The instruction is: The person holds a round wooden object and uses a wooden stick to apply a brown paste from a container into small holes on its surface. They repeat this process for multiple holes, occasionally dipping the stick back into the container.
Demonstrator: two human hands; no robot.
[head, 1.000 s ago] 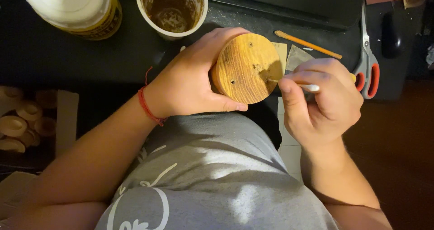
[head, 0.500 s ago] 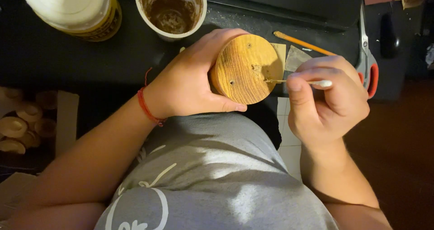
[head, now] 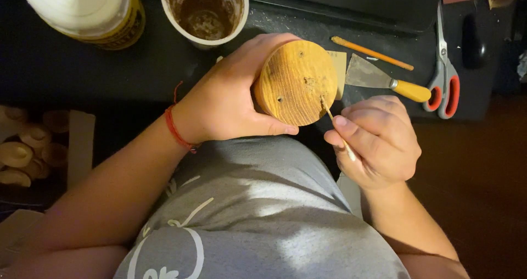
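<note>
My left hand [head: 228, 100] grips a round wooden block [head: 295, 82] from the left side, thumb along its lower edge, its flat grained face turned up toward me. Small holes dot that face. My right hand [head: 379, 142] pinches a thin stick [head: 336, 125] whose tip touches a hole near the block's right edge. A red string bracelet [head: 177, 130] circles my left wrist.
On the dark table lie a putty knife with a yellow handle [head: 384, 81], an orange pencil [head: 372, 53], red-handled scissors [head: 443, 70], a cup of brown paste [head: 204, 10] and a large white jar [head: 82, 10]. Pale wooden pieces [head: 22, 147] sit at the left.
My right hand has dropped lower and turned, so the stick now slants up-left into the block's edge hole. The putty knife behind it has come into view.
</note>
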